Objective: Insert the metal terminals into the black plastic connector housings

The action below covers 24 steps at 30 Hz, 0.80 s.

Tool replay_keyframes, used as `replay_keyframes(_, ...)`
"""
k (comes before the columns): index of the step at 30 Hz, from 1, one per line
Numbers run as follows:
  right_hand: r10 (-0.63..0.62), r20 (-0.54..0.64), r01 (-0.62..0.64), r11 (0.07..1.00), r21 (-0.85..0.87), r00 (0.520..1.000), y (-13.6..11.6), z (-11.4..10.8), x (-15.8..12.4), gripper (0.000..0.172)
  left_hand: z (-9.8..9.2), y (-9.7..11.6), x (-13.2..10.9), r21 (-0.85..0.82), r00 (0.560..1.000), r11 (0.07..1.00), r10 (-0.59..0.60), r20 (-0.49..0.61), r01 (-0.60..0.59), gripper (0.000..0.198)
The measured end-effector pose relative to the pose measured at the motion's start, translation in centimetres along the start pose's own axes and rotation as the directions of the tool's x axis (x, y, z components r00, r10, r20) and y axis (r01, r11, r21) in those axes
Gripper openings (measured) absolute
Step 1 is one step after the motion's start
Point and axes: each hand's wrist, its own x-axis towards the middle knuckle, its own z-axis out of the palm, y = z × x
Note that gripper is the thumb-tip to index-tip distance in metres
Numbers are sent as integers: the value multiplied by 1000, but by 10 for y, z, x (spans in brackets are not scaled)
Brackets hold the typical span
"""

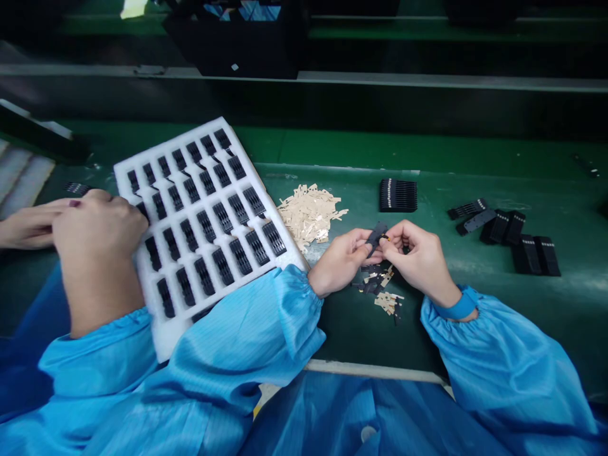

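Observation:
My left hand (341,258) holds a small black plastic part (377,235) between thumb and fingers. My right hand (417,254) meets it from the other side, thumb and fingers pinched at the part's edge, where a tiny yellowish spot shows. What lies inside that pinch is too small to make out. Just below both hands lies a mix of small black and pale gold pieces (388,303). A larger heap of thin pale gold pieces (311,214) is beyond my left hand. Behind my right hand stands a neat row of black parts (398,195).
A white foam tray (166,329) with rows of black parts lies tilted on the green bench (332,323) at left. A co-worker's hands (97,221) are at its left edge, a blue sleeve close to mine. More black parts (503,227) lie at right. A dark bin (237,47) is behind.

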Motion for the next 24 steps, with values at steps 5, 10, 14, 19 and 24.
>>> replay_keyframes(5,-7,-13,7,999,-34,1000,0,0,0,10,-2,-2,0,10,1000,1000,18,13,-18,18)
replay_keyframes(10,-19,-30,17,998,-53,999,-1,1,-1,10,-3,-4,0,62,997,995,76,33,-78,15)
replay_keyframes(14,-4,-35,2,998,-61,999,-4,1,-1,10,-1,-5,-1,141,993,983,120,18,-121,13)
replay_keyframes(19,-11,-43,7,996,-90,999,-8,3,-2,13,1,-4,-2,191,991,975,127,-45,-116,6)
replay_keyframes(24,-128,-14,121,961,-247,992,-9,1,-4,10,1,-5,0,190,992,978,100,-72,-84,3)
